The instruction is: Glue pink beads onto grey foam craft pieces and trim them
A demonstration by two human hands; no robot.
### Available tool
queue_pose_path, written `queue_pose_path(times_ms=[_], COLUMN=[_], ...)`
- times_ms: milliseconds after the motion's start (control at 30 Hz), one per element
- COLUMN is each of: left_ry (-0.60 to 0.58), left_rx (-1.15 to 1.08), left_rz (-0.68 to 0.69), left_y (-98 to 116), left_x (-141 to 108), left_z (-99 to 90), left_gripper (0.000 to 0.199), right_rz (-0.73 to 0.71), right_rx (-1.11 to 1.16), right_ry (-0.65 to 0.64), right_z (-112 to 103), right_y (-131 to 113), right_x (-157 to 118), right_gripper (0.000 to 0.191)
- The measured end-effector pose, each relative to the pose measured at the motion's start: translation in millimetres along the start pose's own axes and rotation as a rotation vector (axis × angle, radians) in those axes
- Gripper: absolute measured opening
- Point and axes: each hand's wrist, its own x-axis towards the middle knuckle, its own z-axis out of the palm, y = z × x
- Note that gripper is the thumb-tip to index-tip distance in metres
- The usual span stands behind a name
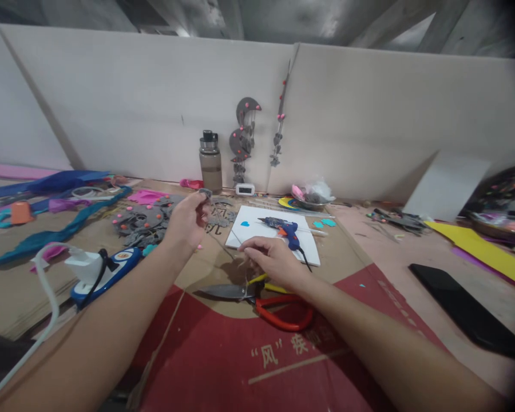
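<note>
My left hand (191, 216) is raised with its fingers closed on a small grey piece (205, 193), felt by its look. A thin cord (222, 246) slants down from near that hand towards my right hand. Lower and to the right, my right hand (274, 257) pinches the cord between thumb and fingers, and more strands hang below it. Just under this hand lie scissors with red handles (283, 323) and a second, yellow-handled tool (278, 288), partly covered. A blue glue gun (288, 232) rests on a white board (257, 229) beyond, beside a blue heart cutout (245, 224).
Grey felt pieces with pink beads (143, 220) lie left of centre. A power strip (126, 257) with a plugged-in charger is near my left forearm. A bottle (210, 163) stands by the wall. A black phone (463, 309) lies at right, near yellow sheets (480, 246).
</note>
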Motion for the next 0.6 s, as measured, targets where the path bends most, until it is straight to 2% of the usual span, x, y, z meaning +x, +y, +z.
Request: queue_pose_path(times_ms=[67, 100, 167, 233, 300, 367, 433, 600], left_ry=[0.034, 0.043, 0.036, 0.009, -0.019, -0.041, -0.066, -0.095], left_rx=[-0.033, -0.026, 0.032, 0.112, 0.181, 0.236, 0.263, 0.273], left_rz=[0.023, 0.036, 0.054, 0.054, 0.045, 0.035, 0.012, -0.099], left_y=[2.7, 2.4, -0.7, -6.0, -12.0, -17.3, -21.1, -23.9], left_x=[3.1, 3.5, 2.1, -2.0, -7.4, -12.6, -16.6, -20.0], left_z=[-2.7, -3.4, -3.2, -1.1, 1.9, 4.7, 6.7, 7.7], left_gripper=[0.015, 0.016, 0.018, 0.019, 0.019, 0.019, 0.021, 0.026], right_rz=[0.017, 0.036, 0.105, 0.170, 0.227, 0.354, 0.451, 0.538], right_rx=[0.037, 0.030, -0.067, -0.355, -0.695, -0.868, -0.905, -0.798], right_ry=[-0.028, 0.009, 0.165, 0.334, 0.408, 0.374, 0.328, 0.298], right_z=[-5.8, -10.7, -24.0, -39.3, -52.6, -61.1, -65.1, -69.8], right_y=[-1.6, -1.5, 1.6, 9.4, 21.1, 34.1, 44.7, 46.1], right_x=[2.6, 4.3, 8.0, 10.4, 10.8, 10.1, 9.6, 12.6], right_gripper=[0.028, 0.030, 0.034, 0.032, 0.029, 0.037, 0.038, 0.015])
